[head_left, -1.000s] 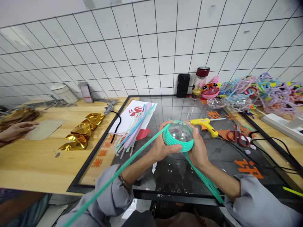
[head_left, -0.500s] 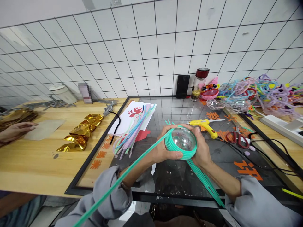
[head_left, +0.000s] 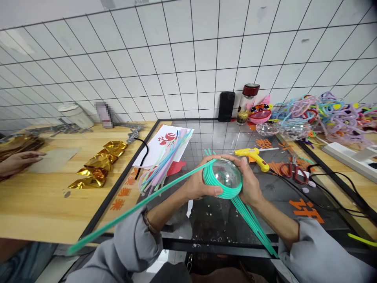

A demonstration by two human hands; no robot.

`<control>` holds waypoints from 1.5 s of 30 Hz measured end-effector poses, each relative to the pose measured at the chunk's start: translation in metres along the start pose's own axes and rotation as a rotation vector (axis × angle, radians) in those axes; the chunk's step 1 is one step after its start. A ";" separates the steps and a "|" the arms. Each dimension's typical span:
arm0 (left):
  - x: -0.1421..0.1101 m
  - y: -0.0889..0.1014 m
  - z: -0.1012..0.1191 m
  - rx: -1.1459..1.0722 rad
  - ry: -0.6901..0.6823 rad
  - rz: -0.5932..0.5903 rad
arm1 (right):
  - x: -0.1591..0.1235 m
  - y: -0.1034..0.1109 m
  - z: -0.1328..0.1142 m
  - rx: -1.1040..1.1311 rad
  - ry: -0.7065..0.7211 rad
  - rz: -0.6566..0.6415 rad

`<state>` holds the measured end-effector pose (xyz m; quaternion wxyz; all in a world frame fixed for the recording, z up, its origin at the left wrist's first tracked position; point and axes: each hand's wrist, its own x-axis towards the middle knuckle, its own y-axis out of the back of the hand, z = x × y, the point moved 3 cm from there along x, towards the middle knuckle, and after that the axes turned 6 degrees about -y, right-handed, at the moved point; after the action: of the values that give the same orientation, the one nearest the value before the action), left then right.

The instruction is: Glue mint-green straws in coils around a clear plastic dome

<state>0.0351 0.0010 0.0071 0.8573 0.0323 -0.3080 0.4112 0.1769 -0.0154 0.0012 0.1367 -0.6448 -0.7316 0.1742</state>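
Between my two hands is a clear plastic ball with green pipe cleaners wound in several rows around its lower side. My left hand grips the ball from the left, its thumb pressed on the green rows. From the right, my right hand is curved around the ball; its fingertips reach over the far top. One long green strand runs from the ball out over my left forearm, its end free. More green strands lie under the ball, pointing to the table's front edge.
A yellow glue gun and red-handled scissors lie to the right. Pastel pipe cleaners rest on white paper. Gold foil is at left, near another person's hand. A power strip is at far right.
The loose end of the long green strand has swung up and come into view at lower left. My hands keep their hold on the ball, shifted very slightly left in view.
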 end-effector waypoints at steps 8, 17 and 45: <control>-0.003 0.009 -0.003 0.086 0.095 0.043 | 0.005 0.011 0.007 -0.172 0.044 -0.015; -0.005 0.020 -0.004 0.128 0.215 -0.050 | 0.013 0.016 0.009 -0.154 -0.062 -0.071; -0.005 0.026 -0.005 -0.197 0.243 0.226 | 0.002 0.007 0.003 -0.216 0.155 -0.101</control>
<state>0.0164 0.0166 -0.0048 0.8356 -0.1365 -0.2426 0.4736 0.1815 -0.0125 -0.0045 0.1312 -0.6297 -0.7648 0.0368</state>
